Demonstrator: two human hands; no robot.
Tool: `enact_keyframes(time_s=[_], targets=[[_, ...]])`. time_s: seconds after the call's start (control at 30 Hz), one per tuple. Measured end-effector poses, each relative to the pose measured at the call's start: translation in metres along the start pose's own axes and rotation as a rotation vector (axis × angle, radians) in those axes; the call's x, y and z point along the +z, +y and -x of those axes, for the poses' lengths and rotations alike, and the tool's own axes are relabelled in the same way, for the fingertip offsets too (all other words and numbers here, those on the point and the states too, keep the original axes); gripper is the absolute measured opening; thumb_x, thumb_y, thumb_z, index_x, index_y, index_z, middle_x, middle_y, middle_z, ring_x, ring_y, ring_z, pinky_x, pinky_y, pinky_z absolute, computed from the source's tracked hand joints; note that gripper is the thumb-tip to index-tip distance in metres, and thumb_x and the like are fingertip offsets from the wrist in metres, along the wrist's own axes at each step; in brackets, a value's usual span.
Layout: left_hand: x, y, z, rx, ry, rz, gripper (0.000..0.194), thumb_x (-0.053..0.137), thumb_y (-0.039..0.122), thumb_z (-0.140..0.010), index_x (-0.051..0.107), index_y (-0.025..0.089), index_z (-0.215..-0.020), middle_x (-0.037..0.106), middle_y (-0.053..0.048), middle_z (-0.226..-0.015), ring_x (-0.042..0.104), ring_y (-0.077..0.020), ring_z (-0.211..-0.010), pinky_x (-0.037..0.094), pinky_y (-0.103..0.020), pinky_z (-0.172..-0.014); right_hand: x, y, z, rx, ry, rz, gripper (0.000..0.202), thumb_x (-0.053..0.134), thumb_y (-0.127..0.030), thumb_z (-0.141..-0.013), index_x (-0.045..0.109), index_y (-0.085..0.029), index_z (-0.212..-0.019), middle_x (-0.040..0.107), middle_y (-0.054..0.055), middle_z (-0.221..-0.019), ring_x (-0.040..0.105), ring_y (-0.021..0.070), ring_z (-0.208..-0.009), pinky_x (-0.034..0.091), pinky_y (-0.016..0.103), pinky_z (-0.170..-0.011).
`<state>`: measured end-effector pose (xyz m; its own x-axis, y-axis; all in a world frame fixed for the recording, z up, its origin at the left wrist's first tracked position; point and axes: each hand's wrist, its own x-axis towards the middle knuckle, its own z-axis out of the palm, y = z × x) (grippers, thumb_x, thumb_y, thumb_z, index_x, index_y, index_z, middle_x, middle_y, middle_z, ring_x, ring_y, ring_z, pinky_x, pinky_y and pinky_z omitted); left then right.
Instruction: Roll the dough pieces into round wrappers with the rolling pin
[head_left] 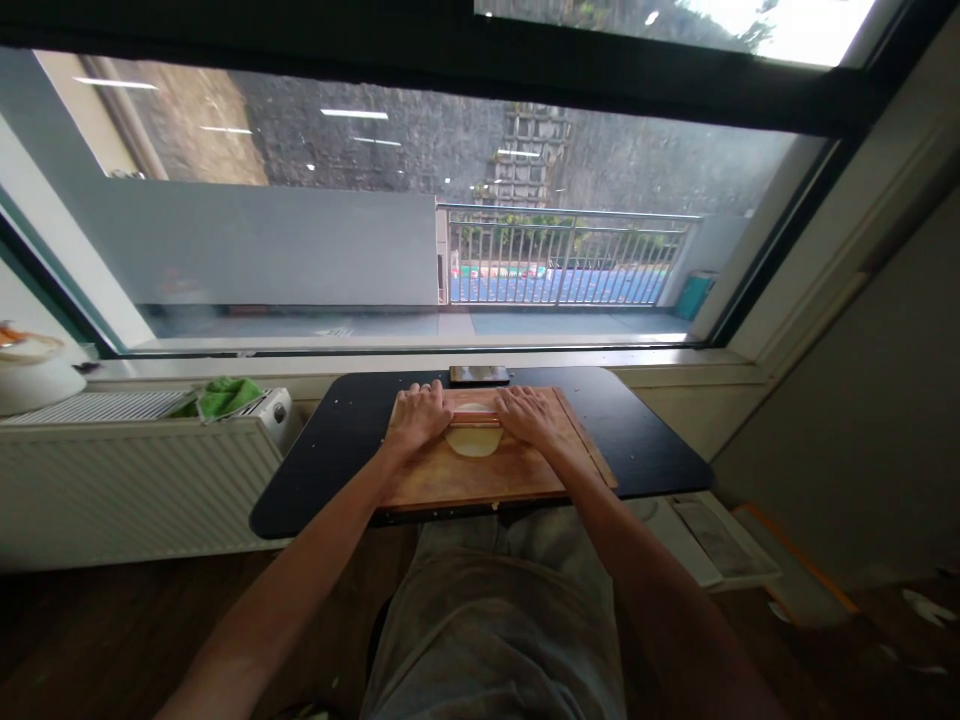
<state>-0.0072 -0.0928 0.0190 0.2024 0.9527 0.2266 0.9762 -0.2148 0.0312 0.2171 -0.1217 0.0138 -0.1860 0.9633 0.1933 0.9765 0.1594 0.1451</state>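
A wooden board (450, 482) lies on a black table (306, 480). On it is a flat, pale, round sheet of what looks like dough (474, 441), with a rolling pin (475, 419) lying crosswise over it. My left hand (423, 412) is closed over the pin's left end, and my right hand (528, 412) is closed over its right end. The ends of the pin are hidden under my hands. Part of the round sheet shows beyond the pin and a larger part on the near side.
Behind the board, a dark flat object like a phone (479, 375) lies at the table's back edge. A green cloth (225, 397) rests on the white radiator (142, 490) at left. A wide window stands behind the table; a white container (34, 378) is far left.
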Motion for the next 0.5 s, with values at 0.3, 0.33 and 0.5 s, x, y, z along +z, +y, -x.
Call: enact_keyframes(time_s=[0.3,0.33,0.5], targets=[[0.004,-0.004,-0.027,-0.020,-0.007,0.068,0.045,0.039,0.037,-0.104,0.064,0.015,-0.134,0.077,-0.021,-0.132,0.067,-0.0378,-0.130,0.050,-0.054,-0.109,-0.006,0.002,-0.019,0.071,0.017,-0.097,0.045,0.031,-0.038,-0.118,0.062,-0.025,-0.149,0.068,0.015,-0.148,0.055,0.0305,-0.138,0.044,0.047,-0.115],[0.005,-0.005,-0.030,-0.028,-0.011,0.072,0.046,0.039,0.038,-0.104,0.063,0.014,-0.135,0.077,-0.021,-0.133,0.067,-0.0377,-0.130,0.050,-0.053,-0.109,-0.005,0.003,-0.023,0.075,0.011,-0.109,0.045,0.031,-0.038,-0.118,0.061,-0.025,-0.150,0.068,0.015,-0.147,0.056,0.0302,-0.138,0.044,0.047,-0.115],[0.008,-0.007,-0.050,-0.043,-0.063,0.066,0.050,0.039,0.039,-0.105,0.061,0.014,-0.141,0.074,-0.023,-0.139,0.067,-0.0370,-0.134,0.052,-0.049,-0.109,0.002,0.010,-0.043,0.093,-0.034,-0.171,0.045,0.031,-0.038,-0.118,0.061,-0.028,-0.151,0.067,0.016,-0.146,0.056,0.0304,-0.137,0.045,0.051,-0.115]])
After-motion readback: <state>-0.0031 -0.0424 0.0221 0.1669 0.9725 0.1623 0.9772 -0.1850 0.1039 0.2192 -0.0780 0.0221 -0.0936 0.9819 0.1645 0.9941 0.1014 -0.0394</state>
